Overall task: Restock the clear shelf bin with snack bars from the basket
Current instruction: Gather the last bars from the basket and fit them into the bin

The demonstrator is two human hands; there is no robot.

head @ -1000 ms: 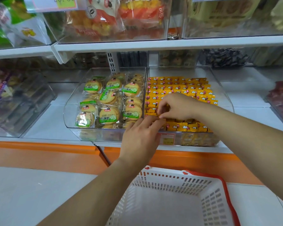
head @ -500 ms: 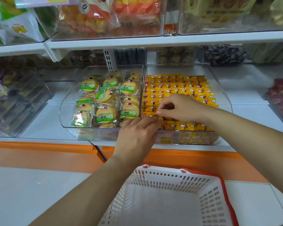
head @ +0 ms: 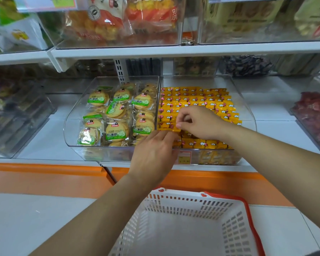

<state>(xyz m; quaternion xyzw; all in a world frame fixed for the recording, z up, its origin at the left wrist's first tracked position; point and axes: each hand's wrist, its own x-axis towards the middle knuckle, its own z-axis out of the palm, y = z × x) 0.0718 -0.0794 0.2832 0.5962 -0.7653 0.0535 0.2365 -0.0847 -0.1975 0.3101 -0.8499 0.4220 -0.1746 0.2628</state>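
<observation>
The clear shelf bin (head: 248, 111) holds rows of yellow snack bars (head: 201, 100) packed side by side. My right hand (head: 201, 124) reaches in over the near left rows and pinches one yellow bar (head: 175, 130) between thumb and forefinger. My left hand (head: 153, 154) comes up from below, its fingertips touching that same bar at the bin's near left corner. Below stands the white basket (head: 192, 206) with a red rim, and its visible inside shows no bars.
A second clear bin (head: 72, 126) to the left holds green-labelled round biscuits (head: 116, 132). A white shelf (head: 174, 50) with more snack bins hangs close above. Clear bins stand at the far left (head: 17, 126) and far right (head: 314, 119). An orange band (head: 44, 178) runs under the shelf.
Both hands stay at the near left corner of the bar bin. My right hand's fingers have shifted slightly on the bar, and my left fingertips remain against it.
</observation>
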